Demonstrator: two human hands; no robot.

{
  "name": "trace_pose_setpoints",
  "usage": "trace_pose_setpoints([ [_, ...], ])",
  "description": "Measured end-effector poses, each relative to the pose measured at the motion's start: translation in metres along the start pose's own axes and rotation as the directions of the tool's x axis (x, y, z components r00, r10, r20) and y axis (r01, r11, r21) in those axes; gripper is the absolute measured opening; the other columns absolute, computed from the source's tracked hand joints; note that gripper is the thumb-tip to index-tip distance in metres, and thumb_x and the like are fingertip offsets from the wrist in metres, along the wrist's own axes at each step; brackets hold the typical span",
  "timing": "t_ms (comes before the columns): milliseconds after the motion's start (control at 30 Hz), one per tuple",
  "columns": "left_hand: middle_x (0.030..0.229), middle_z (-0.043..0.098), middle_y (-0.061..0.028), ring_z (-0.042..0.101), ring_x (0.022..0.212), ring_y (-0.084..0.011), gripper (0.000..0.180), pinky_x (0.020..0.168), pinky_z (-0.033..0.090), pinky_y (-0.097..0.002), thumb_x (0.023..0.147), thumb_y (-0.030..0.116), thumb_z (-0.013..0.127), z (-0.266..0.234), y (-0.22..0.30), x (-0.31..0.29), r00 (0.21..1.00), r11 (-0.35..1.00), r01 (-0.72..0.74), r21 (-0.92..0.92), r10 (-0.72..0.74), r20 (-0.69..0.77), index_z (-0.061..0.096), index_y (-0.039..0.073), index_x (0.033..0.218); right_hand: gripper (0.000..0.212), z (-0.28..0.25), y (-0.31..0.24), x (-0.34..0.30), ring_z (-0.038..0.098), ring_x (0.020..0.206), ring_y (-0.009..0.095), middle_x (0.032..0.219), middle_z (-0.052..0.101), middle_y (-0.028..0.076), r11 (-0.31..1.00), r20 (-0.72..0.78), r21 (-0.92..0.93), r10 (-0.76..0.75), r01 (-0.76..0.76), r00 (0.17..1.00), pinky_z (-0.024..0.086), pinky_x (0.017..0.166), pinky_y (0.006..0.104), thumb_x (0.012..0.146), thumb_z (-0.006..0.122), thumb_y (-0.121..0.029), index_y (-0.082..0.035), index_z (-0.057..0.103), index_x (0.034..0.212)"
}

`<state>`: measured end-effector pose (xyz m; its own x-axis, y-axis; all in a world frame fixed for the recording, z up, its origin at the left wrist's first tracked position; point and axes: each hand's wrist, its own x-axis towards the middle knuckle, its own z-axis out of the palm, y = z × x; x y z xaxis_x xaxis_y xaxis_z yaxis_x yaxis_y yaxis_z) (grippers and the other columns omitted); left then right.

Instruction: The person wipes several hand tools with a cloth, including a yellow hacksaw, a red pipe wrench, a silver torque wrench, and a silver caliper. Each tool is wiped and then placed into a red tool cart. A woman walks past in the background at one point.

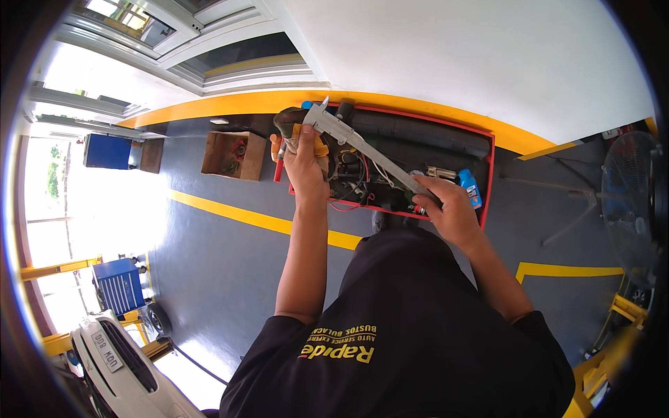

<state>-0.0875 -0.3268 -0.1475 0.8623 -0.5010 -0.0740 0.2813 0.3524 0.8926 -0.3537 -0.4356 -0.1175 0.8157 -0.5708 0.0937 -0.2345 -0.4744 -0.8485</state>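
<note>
A long grey metal vernier caliper (380, 159) slants across, jaws up at the left and bar running down to the right. My left hand (305, 167) is closed around a yellow and dark green cloth (321, 148), with its thumb against the caliper's jaw end. My right hand (448, 207) grips the far end of the bar between thumb and fingers. Both hands are above a red-rimmed tool cart (493, 164) with a black top. Tangled wires, small dark parts and a blue bottle (469, 186) lie in it.
An open cardboard box (214, 155) of parts stands left of the cart. A standing fan (633, 202) is at the right. White wall (474, 49) rises behind the cart. A blue tool cabinet (120, 284) and a white car (132, 373) are at the lower left.
</note>
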Motion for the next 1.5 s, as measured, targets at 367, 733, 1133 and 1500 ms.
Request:
trace_pose_setpoints([
  [367, 0.127, 0.065, -0.0135, 0.066, 0.116, -0.0237, 0.053, 0.1, 0.056, -0.0386, 0.105, 0.04, 0.06, -0.09, 0.039, -0.028, 0.92, 0.932, 0.334, -0.144, -0.289, 0.263, 0.052, 0.0, 0.139, 0.036, -0.021, 0.006, -0.003, 0.07, 0.092, 0.033, 0.105, 0.074, 0.016, 0.995, 0.1, 0.097, -0.003, -0.007, 0.995, 0.054, 0.083, 0.0347, 0.091, 0.077, -0.014, -0.004, 0.07, 0.125],
  [733, 0.131, 0.063, -0.0126, 0.062, 0.124, -0.0284, 0.045, 0.101, 0.054, -0.0459, 0.108, 0.043, 0.044, 0.036, 0.041, -0.02, 0.964, 0.83, 0.25, -0.499, -0.162, 0.212, 0.053, 0.013, 0.141, 0.04, 0.016, -0.027, 0.027, 0.069, 0.094, 0.034, 0.107, 0.072, 0.018, 0.996, 0.14, 0.086, -0.032, 0.02, 0.99, 0.053, 0.088, 0.0387, 0.096, 0.072, -0.014, -0.006, 0.063, 0.134],
  [1133, 0.096, 0.072, -0.0125, 0.071, 0.091, -0.0233, 0.027, 0.08, 0.055, -0.0333, 0.109, 0.021, 0.047, 0.061, 0.035, -0.019, 0.983, 0.961, -0.119, -0.248, 0.15, 0.11, 0.061, -0.002, 0.11, 0.034, 0.023, 0.012, -0.002, 0.046, 0.058, 0.012, 0.067, 0.048, 0.004, 0.936, 0.29, 0.293, 0.105, -0.193, 0.951, 0.04, 0.058, 0.0297, 0.112, 0.046, -0.031, -0.002, 0.062, 0.118],
  [1500, 0.104, 0.072, -0.0045, 0.068, 0.095, -0.0135, 0.029, 0.086, 0.055, -0.0301, 0.099, 0.021, 0.071, 0.017, 0.012, -0.072, 0.856, 0.916, 0.219, 0.337, -0.346, 0.384, 0.066, -0.001, 0.117, 0.033, 0.0, -0.01, 0.022, 0.043, 0.059, 0.01, 0.066, 0.047, 0.0, 0.901, 0.147, 0.386, 0.15, -0.196, 0.978, 0.037, 0.057, 0.0275, 0.112, 0.046, -0.031, -0.003, 0.06, 0.102],
])
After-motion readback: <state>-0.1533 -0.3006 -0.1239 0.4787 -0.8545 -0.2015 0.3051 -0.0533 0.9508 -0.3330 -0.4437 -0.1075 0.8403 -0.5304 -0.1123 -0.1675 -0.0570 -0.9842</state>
